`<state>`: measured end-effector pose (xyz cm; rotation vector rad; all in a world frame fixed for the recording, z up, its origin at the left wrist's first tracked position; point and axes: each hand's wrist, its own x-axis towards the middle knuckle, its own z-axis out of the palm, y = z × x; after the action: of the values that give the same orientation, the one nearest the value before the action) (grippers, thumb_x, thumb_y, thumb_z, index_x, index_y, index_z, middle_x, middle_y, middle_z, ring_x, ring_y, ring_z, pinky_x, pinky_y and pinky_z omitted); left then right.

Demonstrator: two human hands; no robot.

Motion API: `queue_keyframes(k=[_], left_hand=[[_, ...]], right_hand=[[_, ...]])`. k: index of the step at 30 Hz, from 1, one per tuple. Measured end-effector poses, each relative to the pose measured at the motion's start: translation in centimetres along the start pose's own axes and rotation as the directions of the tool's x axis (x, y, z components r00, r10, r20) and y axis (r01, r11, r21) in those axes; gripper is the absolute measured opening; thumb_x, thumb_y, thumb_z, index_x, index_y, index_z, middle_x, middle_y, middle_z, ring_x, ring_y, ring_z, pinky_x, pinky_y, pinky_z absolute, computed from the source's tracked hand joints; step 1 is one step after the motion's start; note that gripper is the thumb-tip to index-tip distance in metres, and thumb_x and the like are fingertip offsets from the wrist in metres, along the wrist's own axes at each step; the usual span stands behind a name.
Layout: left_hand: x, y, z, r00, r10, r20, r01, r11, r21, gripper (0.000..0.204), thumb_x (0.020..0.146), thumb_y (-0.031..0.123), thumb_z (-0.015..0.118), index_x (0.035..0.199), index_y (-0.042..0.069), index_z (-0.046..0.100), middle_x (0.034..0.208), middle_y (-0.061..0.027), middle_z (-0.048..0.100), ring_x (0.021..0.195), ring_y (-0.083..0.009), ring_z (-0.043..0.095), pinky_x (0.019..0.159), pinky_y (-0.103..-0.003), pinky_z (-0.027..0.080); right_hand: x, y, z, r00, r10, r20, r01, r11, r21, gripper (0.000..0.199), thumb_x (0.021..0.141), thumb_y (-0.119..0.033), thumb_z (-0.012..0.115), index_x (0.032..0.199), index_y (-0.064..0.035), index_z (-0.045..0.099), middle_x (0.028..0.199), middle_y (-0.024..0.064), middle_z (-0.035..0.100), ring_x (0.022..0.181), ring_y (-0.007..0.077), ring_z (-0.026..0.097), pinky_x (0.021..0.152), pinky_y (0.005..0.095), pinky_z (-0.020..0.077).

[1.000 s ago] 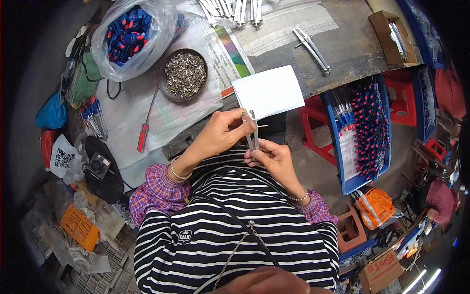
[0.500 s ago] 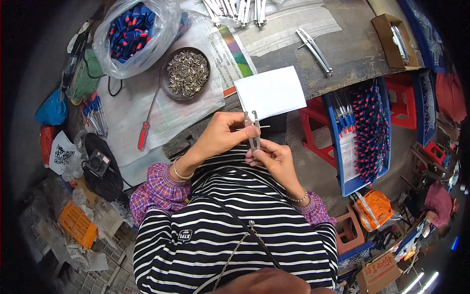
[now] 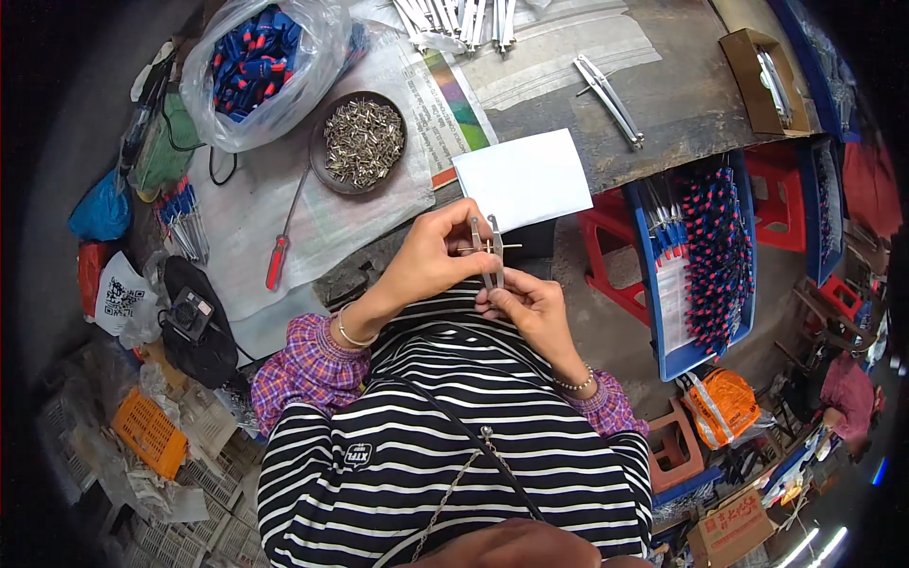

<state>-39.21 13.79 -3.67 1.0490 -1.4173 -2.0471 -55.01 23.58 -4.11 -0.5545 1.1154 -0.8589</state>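
Observation:
Above my lap, in front of the table edge, both hands hold a small grey metal divider (image 3: 496, 237) with its two legs pointing up and away from me. A thin rod crosses both legs and sticks out on either side. My left hand (image 3: 421, 263) is closed around the legs near this rod, the thumb pressing across the front. With thumb and fingers, my right hand (image 3: 536, 314) pinches the joined lower end. Part of the divider is hidden behind the fingers. Just beyond the hands lies a folded white sheet (image 3: 525, 177).
A bowl of small metal pins (image 3: 363, 142), a red-handled screwdriver (image 3: 277, 263) and a bag of blue-and-red handles (image 3: 251, 68) occupy the table's left. Another silver two-legged tool (image 3: 611, 102) lies to the right. A blue tray (image 3: 674, 355) of blue-and-red-handled tools stands lower right.
My left hand has shifted slightly up along the divider's legs, its fingers rearranged, and the rod now shows on the left side too. My right hand stays nearly still.

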Motion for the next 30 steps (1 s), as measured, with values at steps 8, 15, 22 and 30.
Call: queue_keyframes(k=[8,15,22,30], left_hand=[[0.3,0.7,-0.5,0.995,-0.089,0.049,0.081,0.988,0.135,0.015,0.080,0.004,0.064,0.091,0.001,0.054,0.083,-0.0007,0.057,0.073,-0.0045,0.053,0.065,-0.019,0.046],[0.1,0.5,-0.4,0.999,-0.043,0.023,0.040,0.992,0.121,0.020,0.078,0.002,0.066,0.094,0.000,0.054,0.086,-0.0012,0.058,0.079,-0.0063,0.056,0.069,-0.021,0.048],[0.3,0.9,0.3,0.999,-0.035,-0.003,0.035,0.999,-0.005,0.023,0.077,-0.001,0.065,0.097,-0.002,0.054,0.091,-0.0040,0.058,0.083,-0.0083,0.057,0.071,-0.022,0.048],[-0.5,1.7,-0.1,0.998,0.007,-0.055,-0.013,0.994,-0.111,0.023,0.075,-0.006,0.062,0.097,-0.005,0.057,0.084,-0.0067,0.061,0.076,-0.0113,0.059,0.068,-0.022,0.048]], right_hand=[[0.2,0.6,-0.3,1.000,-0.005,0.002,0.005,0.999,0.037,0.025,0.087,0.001,0.050,0.111,0.0072,0.054,0.090,0.0110,0.063,0.080,0.0152,0.063,0.071,0.0243,0.0543],[0.2,0.5,0.1,1.000,-0.001,-0.031,0.002,0.999,0.041,0.025,0.086,-0.001,0.053,0.110,0.0051,0.057,0.085,0.0104,0.065,0.077,0.0136,0.064,0.067,0.0231,0.0538],[0.1,0.1,-0.1,0.999,0.011,-0.047,-0.007,0.997,0.081,0.026,0.088,-0.001,0.051,0.112,0.0068,0.054,0.090,0.0115,0.063,0.080,0.0159,0.063,0.072,0.0249,0.0537],[1.8,-6.8,-4.6,0.771,-0.601,-0.210,0.367,0.689,-0.624,0.014,0.081,0.000,0.054,0.090,0.0043,0.063,0.082,0.0087,0.066,0.074,0.0120,0.060,0.068,0.0232,0.0471]])
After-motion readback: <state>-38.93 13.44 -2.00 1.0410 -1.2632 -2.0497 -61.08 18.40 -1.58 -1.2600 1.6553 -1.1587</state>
